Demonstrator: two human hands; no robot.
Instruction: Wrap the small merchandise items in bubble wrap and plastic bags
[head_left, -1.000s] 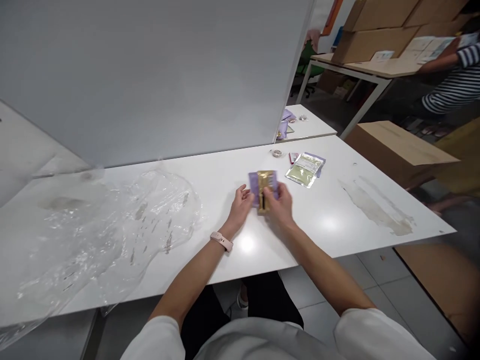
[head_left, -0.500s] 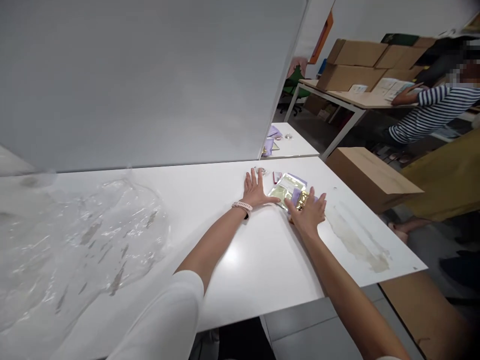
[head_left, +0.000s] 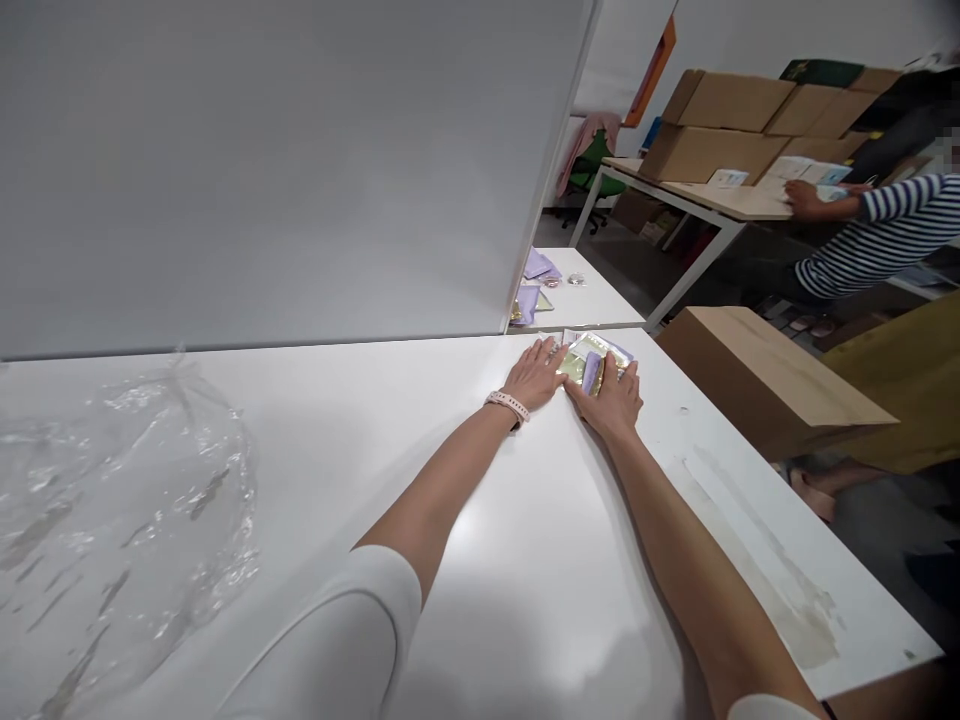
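Note:
Both my arms reach far across the white table [head_left: 465, 560]. My left hand [head_left: 534, 374], with a pink watch at the wrist, lies flat with fingers apart against the left edge of a pale green sachet [head_left: 579, 354]. My right hand [head_left: 613, 398] presses down on a purple and gold sachet [head_left: 592, 370] lying over the green one. Small items behind the hands are mostly hidden.
A crumpled clear plastic bag [head_left: 120, 500] spreads over the table's left. A grey partition [head_left: 285, 170] stands behind. Purple sachets [head_left: 534, 282] lie on a further table. A cardboard box [head_left: 765, 380] sits right, where a person in a striped top [head_left: 877, 235] works.
My hands moved from mid-table to the far right, carrying the purple and gold sachet onto the green one. The view swung right and forward.

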